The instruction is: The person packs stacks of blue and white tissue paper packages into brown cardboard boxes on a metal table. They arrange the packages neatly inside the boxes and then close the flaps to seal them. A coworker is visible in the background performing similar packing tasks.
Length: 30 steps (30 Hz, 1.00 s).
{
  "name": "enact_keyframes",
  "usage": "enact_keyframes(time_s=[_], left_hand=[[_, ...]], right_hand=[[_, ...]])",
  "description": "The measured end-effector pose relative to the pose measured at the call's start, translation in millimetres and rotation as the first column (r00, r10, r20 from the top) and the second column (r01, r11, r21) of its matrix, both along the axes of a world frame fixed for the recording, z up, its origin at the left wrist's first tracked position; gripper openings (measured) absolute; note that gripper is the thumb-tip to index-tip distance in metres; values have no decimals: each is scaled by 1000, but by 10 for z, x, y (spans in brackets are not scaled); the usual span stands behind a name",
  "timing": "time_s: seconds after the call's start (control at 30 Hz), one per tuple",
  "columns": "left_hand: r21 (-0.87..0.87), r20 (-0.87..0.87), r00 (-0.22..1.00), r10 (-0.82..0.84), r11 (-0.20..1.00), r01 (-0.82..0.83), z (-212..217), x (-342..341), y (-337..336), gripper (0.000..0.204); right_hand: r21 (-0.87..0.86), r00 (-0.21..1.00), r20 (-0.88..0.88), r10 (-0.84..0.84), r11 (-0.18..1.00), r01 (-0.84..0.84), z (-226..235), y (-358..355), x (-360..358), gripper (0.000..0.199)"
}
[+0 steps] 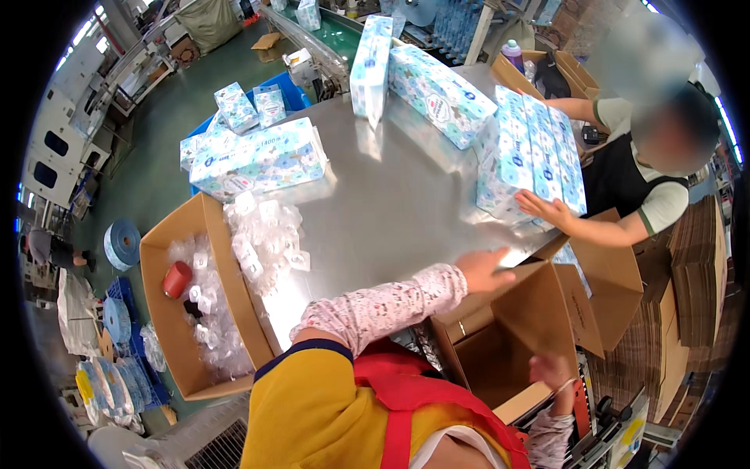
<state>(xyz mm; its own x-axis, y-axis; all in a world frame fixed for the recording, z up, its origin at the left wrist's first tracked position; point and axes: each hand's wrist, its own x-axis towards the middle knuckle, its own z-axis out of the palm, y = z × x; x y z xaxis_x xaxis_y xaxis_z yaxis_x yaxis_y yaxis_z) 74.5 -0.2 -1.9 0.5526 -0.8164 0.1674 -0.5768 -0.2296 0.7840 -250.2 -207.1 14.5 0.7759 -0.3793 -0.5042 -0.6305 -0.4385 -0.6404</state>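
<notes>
Steel table [391,203], smooth and reflective, filled the centre; an open brown corrugated carton [500,336] stood at its near right edge, flaps raised. A second cardboard box [168,313] at the left held crinkled clear plastic handles [258,234] spilling onto the steel, plus a red cylinder [177,279]. Rectangular blue-and-white film-wrapped tissue packs [531,152] stood in a block at the far right, a co-worker's hand [547,209] flat against them; another long pack [258,162] lay at the table's left. Left hand [484,268], in a patterned sleeve, stretched across the table edge above the carton, fingers extended flat, holding nothing; right hand [551,371] was blurred beside the carton's near flap, probably touching it, grip not discernible.
</notes>
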Motion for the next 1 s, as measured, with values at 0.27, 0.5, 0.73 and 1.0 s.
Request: enact_keyframes(time_s=[0.27,0.5,0.73,1.0], left_hand=[[90,569,553,609,623,-777,193,2854,960,81],[503,334,793,509,616,-607,388,3096,1156,79],[305,475,856,-204,951,57,639,1863,1427,81],[410,348,879,-326,896,170,277,2330,874,90]], right_hand=[[-495,694,510,508,833,-245,804,807,3443,38],[-882,836,192,514,465,-83,101,501,5908,92],[-705,938,-90,334,643,-297,-41,394,6301,110],[-629,977,-159,144,747,-213,64,665,5726,122]])
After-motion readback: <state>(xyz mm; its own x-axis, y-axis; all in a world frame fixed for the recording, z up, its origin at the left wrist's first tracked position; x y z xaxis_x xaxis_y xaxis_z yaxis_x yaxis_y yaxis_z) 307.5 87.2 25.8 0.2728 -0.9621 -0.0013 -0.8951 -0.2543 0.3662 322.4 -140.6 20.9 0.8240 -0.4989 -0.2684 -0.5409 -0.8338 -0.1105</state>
